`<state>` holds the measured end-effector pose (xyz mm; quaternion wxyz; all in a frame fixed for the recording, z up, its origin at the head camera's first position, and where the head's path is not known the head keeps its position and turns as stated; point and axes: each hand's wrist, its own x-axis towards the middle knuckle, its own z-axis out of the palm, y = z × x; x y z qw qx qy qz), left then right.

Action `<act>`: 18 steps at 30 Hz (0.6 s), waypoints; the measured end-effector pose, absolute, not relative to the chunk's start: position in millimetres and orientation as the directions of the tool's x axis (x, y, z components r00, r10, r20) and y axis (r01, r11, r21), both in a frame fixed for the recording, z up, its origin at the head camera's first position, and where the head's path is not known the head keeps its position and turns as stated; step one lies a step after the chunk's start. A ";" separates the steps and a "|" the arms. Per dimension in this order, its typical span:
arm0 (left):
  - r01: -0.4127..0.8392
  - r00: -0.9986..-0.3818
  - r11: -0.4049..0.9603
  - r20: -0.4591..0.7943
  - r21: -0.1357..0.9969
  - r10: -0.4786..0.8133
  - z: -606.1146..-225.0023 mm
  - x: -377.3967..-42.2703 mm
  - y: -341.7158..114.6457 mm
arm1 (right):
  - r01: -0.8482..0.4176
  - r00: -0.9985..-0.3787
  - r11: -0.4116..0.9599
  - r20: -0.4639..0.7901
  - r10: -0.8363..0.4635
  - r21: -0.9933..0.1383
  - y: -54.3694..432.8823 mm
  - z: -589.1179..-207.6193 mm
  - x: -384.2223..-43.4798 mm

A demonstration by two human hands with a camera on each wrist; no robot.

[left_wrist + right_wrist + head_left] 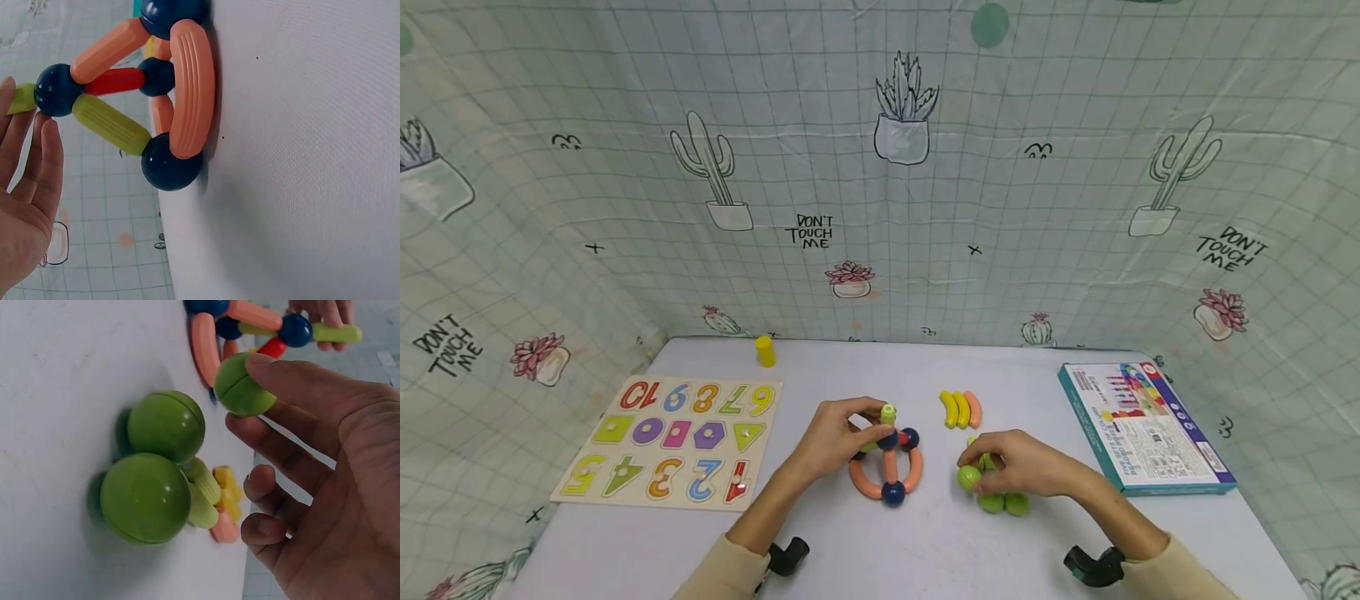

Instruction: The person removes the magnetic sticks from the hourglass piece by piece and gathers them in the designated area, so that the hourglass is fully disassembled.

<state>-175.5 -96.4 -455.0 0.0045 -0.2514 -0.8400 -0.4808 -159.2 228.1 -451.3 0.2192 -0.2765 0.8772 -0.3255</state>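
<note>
A pyramid-like frame of magnetic sticks and balls stands on the table, with orange curved sticks (pixel 193 90) and dark blue balls (pixel 892 493) at its base. Orange, red and yellow-green sticks rise to a blue ball (pixel 59 90) at its top. On that ball a short yellow-green stick (pixel 888 414) points up, and my left hand (pixel 842 433) holds it between thumb and fingers. My right hand (pixel 1018 462) pinches a green ball (pixel 242 384) between thumb and fingertips, above the table. Beneath it lie two more green balls (pixel 145 498) and yellow-green sticks (pixel 202 494).
Two yellow curved sticks and an orange one (pixel 973 409) lie behind the hands. At the left lies a wooden number and shape board (pixel 681 404); a yellow cylinder (pixel 765 351) stands behind it. A flat toy box (pixel 1150 429) lies at the right. Patterned cloth (pixel 925 208) hangs behind.
</note>
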 end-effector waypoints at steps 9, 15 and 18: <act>0.438 -0.864 0.376 0.267 0.817 0.427 -454.5 -175.2 -98.0 | -0.329 -0.743 0.696 -0.280 -0.608 -0.638 217.5 -458.0 -156.6; 0.431 -0.868 0.385 0.257 0.816 0.426 -455.8 -174.9 -98.1 | -0.311 -0.739 0.710 -0.309 -0.599 -0.632 215.6 -458.8 -154.2; 0.428 -0.867 0.378 0.255 0.821 0.429 -456.3 -175.4 -97.9 | -0.315 -0.737 0.704 -0.304 -0.604 -0.636 215.9 -460.0 -153.6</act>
